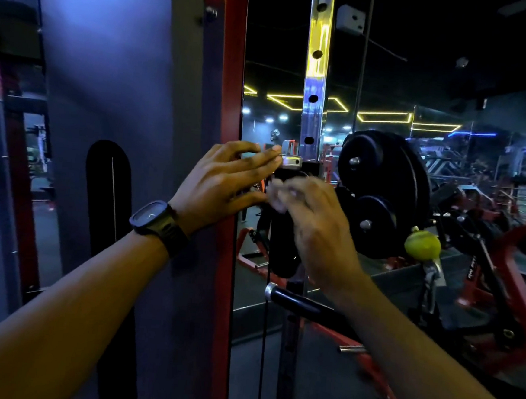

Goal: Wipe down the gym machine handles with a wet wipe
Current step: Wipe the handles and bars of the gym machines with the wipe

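— So, where is the wipe?
— I see the pale crumpled wet wipe (279,197) bunched in my right hand (314,225), fingers curled round it, all blurred, just left of the chrome upright post with round holes (316,77).
— And your other hand?
— My left hand (225,180), a black square watch (154,222) on its wrist, sits further left of the post; its fingers lie nearly straight, tips touching the silver round knob (290,163) on the post's left side.
— The handle?
— The black bar handle with a chrome end cap (297,302) juts out low on the post, under my right wrist. Right of the post hang black round weight plates (382,183), a yellow-green ball (422,245) below them.
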`<state>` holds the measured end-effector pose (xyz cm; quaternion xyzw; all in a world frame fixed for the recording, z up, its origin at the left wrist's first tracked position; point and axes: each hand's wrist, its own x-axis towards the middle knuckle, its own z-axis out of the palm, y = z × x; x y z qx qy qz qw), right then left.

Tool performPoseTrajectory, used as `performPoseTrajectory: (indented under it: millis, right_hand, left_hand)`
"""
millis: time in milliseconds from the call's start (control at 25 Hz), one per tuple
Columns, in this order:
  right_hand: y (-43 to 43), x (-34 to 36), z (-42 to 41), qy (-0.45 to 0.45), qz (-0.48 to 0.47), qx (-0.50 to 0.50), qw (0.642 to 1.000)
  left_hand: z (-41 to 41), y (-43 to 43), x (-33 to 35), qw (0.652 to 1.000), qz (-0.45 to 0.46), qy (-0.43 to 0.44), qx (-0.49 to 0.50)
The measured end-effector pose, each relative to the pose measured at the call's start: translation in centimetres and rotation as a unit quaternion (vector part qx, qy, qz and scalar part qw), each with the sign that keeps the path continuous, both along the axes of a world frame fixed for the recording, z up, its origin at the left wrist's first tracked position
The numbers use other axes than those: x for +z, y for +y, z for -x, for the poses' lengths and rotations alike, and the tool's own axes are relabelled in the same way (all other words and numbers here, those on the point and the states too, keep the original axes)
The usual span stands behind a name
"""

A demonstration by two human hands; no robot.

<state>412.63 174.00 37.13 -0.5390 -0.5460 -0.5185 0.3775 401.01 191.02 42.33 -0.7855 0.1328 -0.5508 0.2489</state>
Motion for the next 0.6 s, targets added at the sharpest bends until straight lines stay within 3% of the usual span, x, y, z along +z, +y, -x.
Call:
performPoseTrajectory:
  millis: [160, 200, 240, 320, 400, 440, 520, 560, 600]
  right_hand:
    - [-1.6, -6.7, -0.7, -0.069, 0.053, 0.016, 0.996]
    - [-1.8, -7.6, -1.1, -0.050, 0.068, 0.047, 0.995]
    - [-1.9, -8.3, -1.2, 0.020, 0.074, 0.093, 0.993]
    - [-2.4, -8.9, -0.8, 0.224, 0.066, 0.239, 0.942]
    - [-2.0, -7.5, -0.7, 0.306, -0.010, 0.260, 0.916]
    - [-1.5, -6.1, -0.8, 0.371, -0.025, 0.284, 0.884]
    - [-0.3, -1.2, -1.2, 0.515, 0.016, 0.397, 0.759]
    - [0.0, 1.1, -1.2, 0.547, 0.054, 0.440, 0.710]
    - [0.4, 2.7, -1.6, 0.553, 0.075, 0.465, 0.687]
  left_hand:
    - [-0.1, -0.4, -0.4, 1.000, -0.004, 0.000, 0.001]
    - [-0.1, -0.5, -0.5, 1.000, -0.004, 0.000, 0.004]
    - [-0.1, -0.5, -0.7, 1.000, -0.008, 0.000, 0.011]
    - [0.1, -0.6, -1.0, 0.999, -0.023, 0.003, 0.030]
    - [0.2, -0.7, -1.4, 0.998, -0.033, -0.001, 0.045]
    - [0.2, -0.8, -1.6, 0.998, -0.038, -0.004, 0.049]
    - [0.3, -1.1, -2.0, 0.997, -0.053, -0.006, 0.058]
    - [0.3, -1.2, -2.1, 0.996, -0.058, -0.006, 0.060]
    - [0.3, -1.3, -2.2, 0.996, -0.060, -0.007, 0.062]
